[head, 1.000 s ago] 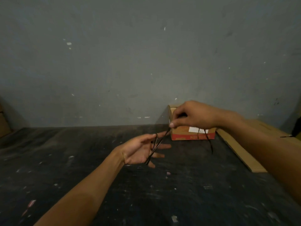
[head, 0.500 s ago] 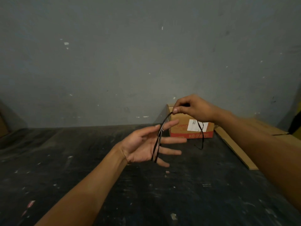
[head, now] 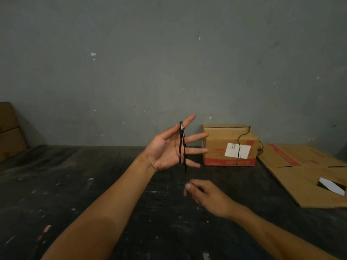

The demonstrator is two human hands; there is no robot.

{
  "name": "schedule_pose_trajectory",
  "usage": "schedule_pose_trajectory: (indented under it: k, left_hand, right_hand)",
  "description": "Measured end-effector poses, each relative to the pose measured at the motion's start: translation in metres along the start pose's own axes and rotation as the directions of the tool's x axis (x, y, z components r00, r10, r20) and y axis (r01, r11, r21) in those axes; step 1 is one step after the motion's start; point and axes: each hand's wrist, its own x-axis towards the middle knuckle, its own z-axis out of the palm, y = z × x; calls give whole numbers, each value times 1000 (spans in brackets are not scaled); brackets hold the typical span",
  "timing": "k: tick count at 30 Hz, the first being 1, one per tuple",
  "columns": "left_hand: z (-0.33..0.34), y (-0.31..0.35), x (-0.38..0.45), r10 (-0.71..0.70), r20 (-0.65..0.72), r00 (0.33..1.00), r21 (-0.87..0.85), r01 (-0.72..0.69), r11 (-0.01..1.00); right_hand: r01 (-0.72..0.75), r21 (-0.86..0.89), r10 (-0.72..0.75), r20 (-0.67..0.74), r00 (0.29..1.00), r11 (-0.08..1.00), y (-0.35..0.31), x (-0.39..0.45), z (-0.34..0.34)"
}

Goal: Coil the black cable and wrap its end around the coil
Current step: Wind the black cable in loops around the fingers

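Note:
My left hand is raised above the table, palm facing right and fingers spread. Loops of the thin black cable run around those fingers, from the index finger down to the little finger. One strand drops straight from the loops to my right hand, which pinches it between thumb and forefinger just below the left hand. Another thin black strand lies over the cardboard box behind; its link to the loops is hidden.
A small cardboard box with a white label stands against the grey wall at the back right. Flattened cardboard lies to its right. More boxes sit at the far left. The dark table carries paint specks.
My right hand has dropped from above the left fingertips to below the left hand, drawing the cable down across the fingers. My left hand has risen and tilted its fingers upward.

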Motion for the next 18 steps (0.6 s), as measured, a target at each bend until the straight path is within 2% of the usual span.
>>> schedule_pose_trajectory:
  k: [5,10,13,18]
  left_hand:
    - [-16,-7,-1,22,-129,991,-35,-26,999]
    - [-24,-16,-6,-17,-204,979,12,20,1000]
    - [-24,-24,-9,-90,-194,977,33,99,995]
    - [-13,-41,-11,-252,-170,953,84,268,960]
  right_hand:
    - [42,-74,-30,149,988,996,-32,-2,-3]
    - [109,-341,-33,221,975,934,-64,-2,-25]
    - [131,-502,-33,200,979,855,-87,6,-55]
    - [127,-658,-78,103,992,742,-118,26,-105]
